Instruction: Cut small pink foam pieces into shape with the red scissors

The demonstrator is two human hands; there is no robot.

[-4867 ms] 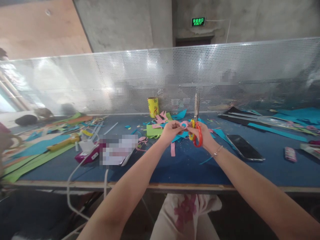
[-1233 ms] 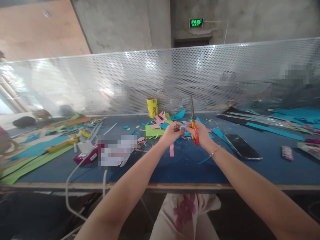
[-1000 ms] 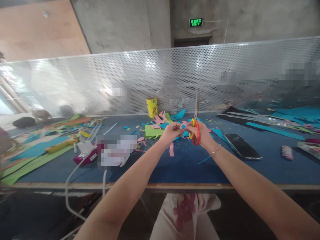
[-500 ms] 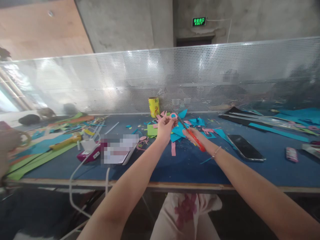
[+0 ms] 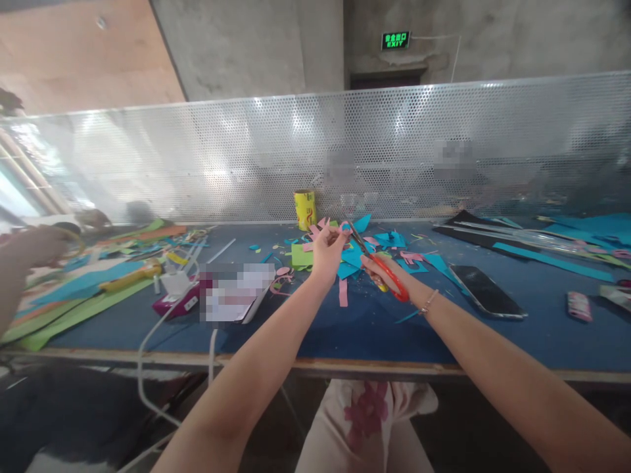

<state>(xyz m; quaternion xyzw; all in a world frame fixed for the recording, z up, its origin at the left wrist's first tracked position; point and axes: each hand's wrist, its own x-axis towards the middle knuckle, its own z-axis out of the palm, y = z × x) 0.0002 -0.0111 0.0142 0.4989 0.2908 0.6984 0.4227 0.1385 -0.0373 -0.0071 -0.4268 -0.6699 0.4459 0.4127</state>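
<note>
My left hand (image 5: 329, 248) pinches a small curved piece of pink paper (image 5: 344, 225) between its fingertips, above the pile of scraps. My right hand (image 5: 378, 266) grips a pair of scissors (image 5: 399, 286) with red handles. Their blades point up and left, and the tips are close to the pink paper. Whether the blades touch it I cannot tell. Below both hands lie blue paper scraps (image 5: 350, 264), a green piece (image 5: 300, 255) and a pink strip (image 5: 343, 293).
A yellow roll (image 5: 305, 210) stands by the perforated metal screen (image 5: 246, 157). A black phone (image 5: 487, 292) lies on the right, and a purple power strip (image 5: 177, 301) with cables on the left. Another person's arm (image 5: 29, 263) reaches over coloured sheets (image 5: 93, 282) at far left.
The scissors' handles have spread wider apart. The pink paper in my left hand has turned and shows less. At far left the other person's arm has shifted.
</note>
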